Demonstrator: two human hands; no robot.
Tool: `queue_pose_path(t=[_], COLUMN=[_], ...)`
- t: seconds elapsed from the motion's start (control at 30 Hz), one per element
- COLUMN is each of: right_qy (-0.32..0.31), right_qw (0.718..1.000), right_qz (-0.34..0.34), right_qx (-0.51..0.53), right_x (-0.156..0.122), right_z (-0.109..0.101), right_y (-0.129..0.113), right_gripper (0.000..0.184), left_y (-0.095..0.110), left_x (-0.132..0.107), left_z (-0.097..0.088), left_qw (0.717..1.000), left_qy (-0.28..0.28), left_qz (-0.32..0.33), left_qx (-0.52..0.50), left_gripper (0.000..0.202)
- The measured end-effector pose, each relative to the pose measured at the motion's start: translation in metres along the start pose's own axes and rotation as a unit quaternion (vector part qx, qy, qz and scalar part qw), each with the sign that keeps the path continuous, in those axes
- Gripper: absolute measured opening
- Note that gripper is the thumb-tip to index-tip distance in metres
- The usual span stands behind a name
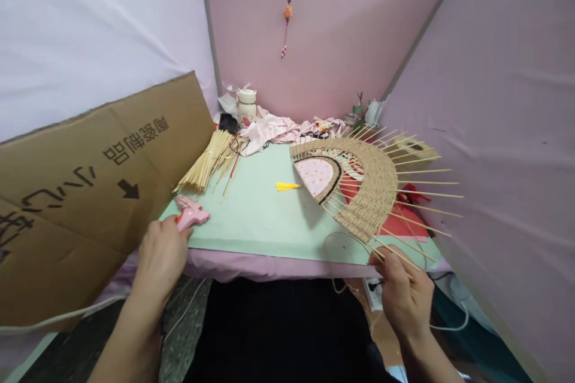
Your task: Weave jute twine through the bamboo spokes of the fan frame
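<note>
On the left, my left hand (162,254) is closed round the handle of a pink hot glue gun (196,215), low over the table's near left corner. My right hand (406,293) pinches the lower sticks of a half-round woven fan (376,188), which is tilted above the right side of the table. Bare thin sticks stick out from its straw-coloured woven band. At its inner end sits a pink patterned cloth piece (317,175) with a dark edging. A loose strand hangs near my right fingers. A small yellow pointed tool (287,187) lies left of the fan.
A large cardboard sheet (121,191) leans along the left side. A bundle of thin sticks (209,161) lies beside it. At the back are a white bottle (247,109) and crumpled pink cloth (274,128). Red material (406,221) lies under the fan. Pink fabric walls enclose the table.
</note>
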State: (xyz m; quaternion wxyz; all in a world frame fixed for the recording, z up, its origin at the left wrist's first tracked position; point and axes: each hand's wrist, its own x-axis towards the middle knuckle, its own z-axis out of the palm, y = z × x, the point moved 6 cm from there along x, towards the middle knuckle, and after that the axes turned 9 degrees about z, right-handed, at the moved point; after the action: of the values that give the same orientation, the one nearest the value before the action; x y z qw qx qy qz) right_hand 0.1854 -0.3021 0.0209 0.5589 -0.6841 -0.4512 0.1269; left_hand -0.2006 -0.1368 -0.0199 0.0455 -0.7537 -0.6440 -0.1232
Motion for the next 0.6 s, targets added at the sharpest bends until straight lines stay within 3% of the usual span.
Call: queue_pose_path(t=[0.1,0.17,0.2,0.27,0.37,0.47,0.53,0.6], right_qy=[-0.007,-0.013,-0.016,-0.016,-0.011,-0.012,-0.014,-0.015], right_qw=[1.0,0.999,0.999,0.998,0.998,0.998,0.997,0.997], right_qz=[-0.017,-0.036,-0.043,-0.055,-0.065,-0.067,-0.071,-0.075], right_qx=[0.006,-0.001,-0.005,-0.009,-0.009,-0.009,-0.005,-0.001], right_x=[0.0,0.001,0.001,0.002,0.002,0.002,0.003,0.003], right_z=[0.001,0.002,0.003,0.004,0.004,0.004,0.003,0.002], right_y=[-0.001,-0.003,-0.004,-0.007,-0.01,-0.012,-0.012,-0.011], right_gripper=[0.038,0.037,0.037,0.037,0.036,0.035,0.033,0.032], left_y=[0.009,0.022,0.034,0.076,0.17,0.253,0.282,0.293], left_x=[0.001,-0.002,-0.003,-0.005,-0.01,-0.014,-0.013,-0.01], left_z=[-0.005,-0.018,-0.025,-0.037,-0.035,-0.024,-0.019,-0.018], left_qw=[1.0,0.999,0.996,0.978,0.903,0.801,0.748,0.713], left_qy=[0.004,0.048,0.085,0.158,0.167,0.144,0.16,0.187], left_qz=[-0.009,-0.006,0.006,0.104,0.332,0.498,0.541,0.562], left_qx=[0.014,0.009,-0.01,-0.093,-0.217,-0.298,-0.348,-0.376], left_gripper=[0.053,0.058,0.06,0.064,0.058,0.054,0.048,0.045])
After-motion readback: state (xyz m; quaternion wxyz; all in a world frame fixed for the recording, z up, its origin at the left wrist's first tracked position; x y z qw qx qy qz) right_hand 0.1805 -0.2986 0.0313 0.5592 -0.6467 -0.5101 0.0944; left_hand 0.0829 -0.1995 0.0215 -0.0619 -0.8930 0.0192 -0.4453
